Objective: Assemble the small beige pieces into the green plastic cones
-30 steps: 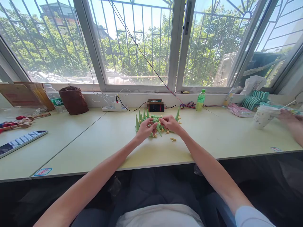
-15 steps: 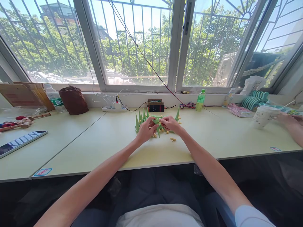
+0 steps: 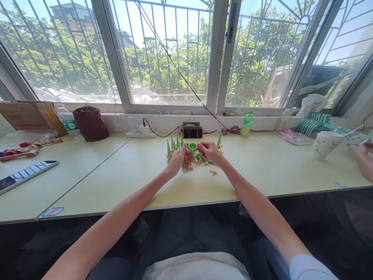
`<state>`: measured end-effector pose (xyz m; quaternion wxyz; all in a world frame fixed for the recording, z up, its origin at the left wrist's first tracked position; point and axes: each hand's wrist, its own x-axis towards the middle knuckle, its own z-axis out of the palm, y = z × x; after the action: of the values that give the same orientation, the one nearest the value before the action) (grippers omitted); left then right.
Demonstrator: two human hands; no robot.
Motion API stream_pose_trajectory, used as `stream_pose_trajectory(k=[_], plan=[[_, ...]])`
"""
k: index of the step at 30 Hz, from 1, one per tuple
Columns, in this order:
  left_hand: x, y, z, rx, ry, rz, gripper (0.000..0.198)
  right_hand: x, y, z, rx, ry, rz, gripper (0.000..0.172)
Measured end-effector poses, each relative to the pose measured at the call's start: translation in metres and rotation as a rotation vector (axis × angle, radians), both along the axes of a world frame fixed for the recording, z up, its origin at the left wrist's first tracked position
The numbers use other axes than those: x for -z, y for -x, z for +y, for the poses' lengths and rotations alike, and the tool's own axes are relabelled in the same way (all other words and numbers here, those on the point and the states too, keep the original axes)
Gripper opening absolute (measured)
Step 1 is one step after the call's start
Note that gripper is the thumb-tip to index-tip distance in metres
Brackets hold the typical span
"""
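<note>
Both of my hands work close together over the far middle of the table. Between them shows a light green plastic piece with a round, ring-like opening [image 3: 192,147]. My left hand [image 3: 179,158] is closed at its left side, thumb up and fingers curled round its lower part. Fingertips of my right hand [image 3: 210,151] are pinched together at the ring's right edge; whatever they hold is too small to make out. Behind and beside the hands stand pointed green spikes [image 3: 169,151], with another spike [image 3: 219,139] at the right. Small yellow pieces [image 3: 213,172] lie loose near the hands.
A phone with a lit screen [image 3: 192,133] leans behind the pieces. Further right are a green bottle [image 3: 246,124], a white cup [image 3: 325,146] and another person's hand [image 3: 361,153]. Leftward are a brown bag [image 3: 91,123], a power strip [image 3: 140,134] and a tablet [image 3: 27,175].
The green piece has turned, so its round opening now faces me and its downward spike no longer shows. My hands have moved slightly apart. The other person's hand shifted right.
</note>
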<state>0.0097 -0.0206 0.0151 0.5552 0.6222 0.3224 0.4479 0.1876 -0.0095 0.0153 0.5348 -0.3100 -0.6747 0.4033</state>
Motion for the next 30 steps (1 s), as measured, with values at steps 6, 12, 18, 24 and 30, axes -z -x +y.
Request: stream_pose_trajectory(k=[6,12,18,24,30], plan=[[-0.002,0.001,-0.001,0.102,0.131,-0.04,0.06,0.003,-0.002,0.002,-0.046,-0.023,-0.065,0.042],[0.0,0.005,0.001,0.174,0.103,-0.05,0.052,0.002,-0.003,0.0,-0.039,-0.024,-0.097,0.041],[0.003,0.007,-0.002,0.11,-0.091,0.134,0.042,0.001,-0.004,-0.005,0.025,0.016,-0.182,0.043],[0.013,0.005,0.0,0.0,-0.369,0.29,0.031,0.0,-0.004,-0.005,0.048,0.061,-0.213,0.042],[0.021,0.006,0.008,-0.162,-0.765,0.381,0.016,0.001,-0.004,-0.003,0.078,0.121,-0.246,0.039]])
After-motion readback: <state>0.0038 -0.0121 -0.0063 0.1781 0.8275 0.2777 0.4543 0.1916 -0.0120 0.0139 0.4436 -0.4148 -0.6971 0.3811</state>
